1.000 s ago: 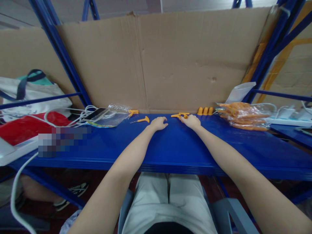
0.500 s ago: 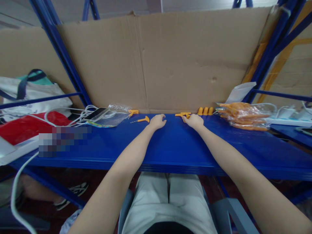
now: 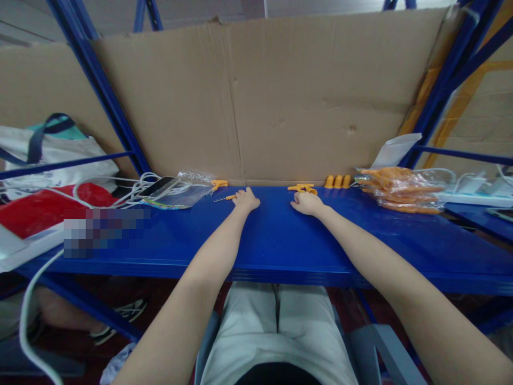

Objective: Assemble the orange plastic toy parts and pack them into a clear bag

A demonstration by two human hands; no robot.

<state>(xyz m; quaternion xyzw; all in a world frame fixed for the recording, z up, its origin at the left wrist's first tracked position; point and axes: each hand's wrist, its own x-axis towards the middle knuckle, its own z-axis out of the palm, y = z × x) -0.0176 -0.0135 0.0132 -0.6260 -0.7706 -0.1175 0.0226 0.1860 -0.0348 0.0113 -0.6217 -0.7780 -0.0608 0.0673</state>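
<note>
Taking the three cups (image 3: pixel 337 182) as marker. Far left of them: clear pouch (image 3: pixel 188 197) on the bench (image 3: pixel 276 240), phone (image 3: pixel 158 187) beside it, unmoved. At the pouch's end, still left of the cups, a fork (image 3: pixel 219 184), also unmoved.

Screw (image 3: pixel 230 198), nearer the bench's front edge than the cups: only the coil and a bit of orange shaft show now. Its handle, bare half a second ago, is covered by the left hand (image 3: pixel 246 200), which has shifted left, away from the cups. Those fingers lie over the handle; whether they have closed on it, cannot tell.

Just left of the cups, orange part (image 3: pixel 300 187) on the bench, hardly moved since the last look. Right hand (image 3: pixel 306 203) has drawn a little left and toward the front edge; more of the part now shows behind it. Fingers bent inward, narrow; nothing seen in them, though contact with the part can't be ruled out.

Right of the cups, bag (image 3: pixel 395 190) of orange pieces, as before.

Judgement: handling seems to be passing from the part to the screw.
</note>
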